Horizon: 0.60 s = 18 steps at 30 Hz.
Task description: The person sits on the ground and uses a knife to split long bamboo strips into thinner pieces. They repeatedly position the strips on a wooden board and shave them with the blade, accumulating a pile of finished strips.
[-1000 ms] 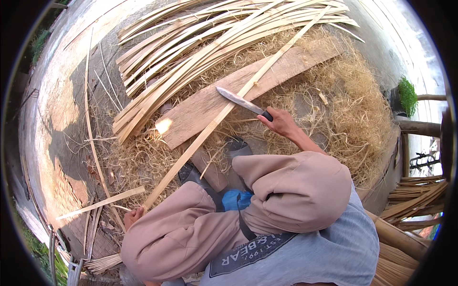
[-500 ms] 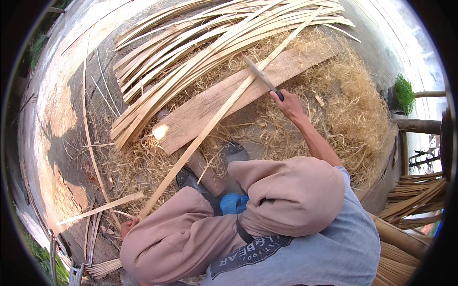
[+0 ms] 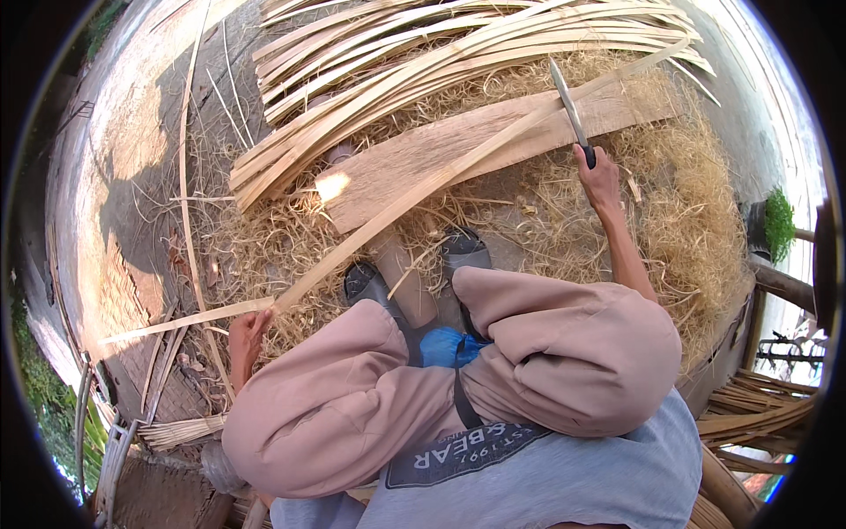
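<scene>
My right hand (image 3: pixel 601 179) is closed round the black handle of a knife (image 3: pixel 567 104). The blade points away from me and lies across a long, pale wooden strip (image 3: pixel 423 188), probably bamboo. Beside my left knee, my left hand (image 3: pixel 249 333) grips the near end of that strip, fingers wrapped round it. The strip slants away to the right over a flat wooden board (image 3: pixel 388 172). A shorter pale strip (image 3: pixel 189 321) reaches left from the same hand; whether the hand holds it too, I cannot tell.
A pile of split strips (image 3: pixel 352 110) lies beyond the board. Curly shavings (image 3: pixel 687 220) cover the ground at the right. A post (image 3: pixel 405 273) stands below the board between my sandals (image 3: pixel 464 249), near a blue bundle (image 3: pixel 441 346). Strip bundles (image 3: pixel 762 410) and a green plant (image 3: pixel 780 225) are at the right.
My right hand and the knife have moved right, farther along the strip. My left hand, mostly hidden behind my knee before, has come forward into view. The strip lies at a flatter slant; the view has shifted.
</scene>
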Tool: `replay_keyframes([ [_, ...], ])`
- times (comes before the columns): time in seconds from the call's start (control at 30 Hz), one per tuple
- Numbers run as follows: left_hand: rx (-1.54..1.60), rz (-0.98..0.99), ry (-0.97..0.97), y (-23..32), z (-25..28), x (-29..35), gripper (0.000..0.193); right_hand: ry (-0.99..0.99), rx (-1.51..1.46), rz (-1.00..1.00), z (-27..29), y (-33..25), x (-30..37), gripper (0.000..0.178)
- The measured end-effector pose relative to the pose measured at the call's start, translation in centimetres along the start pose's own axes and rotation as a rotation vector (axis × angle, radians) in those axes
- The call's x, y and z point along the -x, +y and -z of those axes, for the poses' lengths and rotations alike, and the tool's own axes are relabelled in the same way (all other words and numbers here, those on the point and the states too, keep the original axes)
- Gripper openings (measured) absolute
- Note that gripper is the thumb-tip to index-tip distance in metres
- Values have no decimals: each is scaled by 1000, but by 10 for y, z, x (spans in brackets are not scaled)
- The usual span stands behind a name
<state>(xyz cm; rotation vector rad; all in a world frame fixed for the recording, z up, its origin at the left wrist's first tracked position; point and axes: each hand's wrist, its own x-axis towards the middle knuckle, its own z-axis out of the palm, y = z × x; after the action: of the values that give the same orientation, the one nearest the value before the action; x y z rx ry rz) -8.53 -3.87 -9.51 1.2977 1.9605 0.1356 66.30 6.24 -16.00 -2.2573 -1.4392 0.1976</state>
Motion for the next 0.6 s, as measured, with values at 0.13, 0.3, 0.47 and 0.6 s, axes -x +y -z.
replay_keyframes([
  [0.13,-51,-16,200,-26,36,-24,71,107,-183,4,-8,-33,28,54],
  [0.3,210,127,293,-91,29,-14,79,343,-327,4,-2,-13,41,57],
  [0.47,125,132,248,-70,13,-23,79,134,-613,-356,4,-20,55,57],
  [0.6,101,124,237,-65,8,-26,79,-156,-645,-380,18,-33,38,57],
])
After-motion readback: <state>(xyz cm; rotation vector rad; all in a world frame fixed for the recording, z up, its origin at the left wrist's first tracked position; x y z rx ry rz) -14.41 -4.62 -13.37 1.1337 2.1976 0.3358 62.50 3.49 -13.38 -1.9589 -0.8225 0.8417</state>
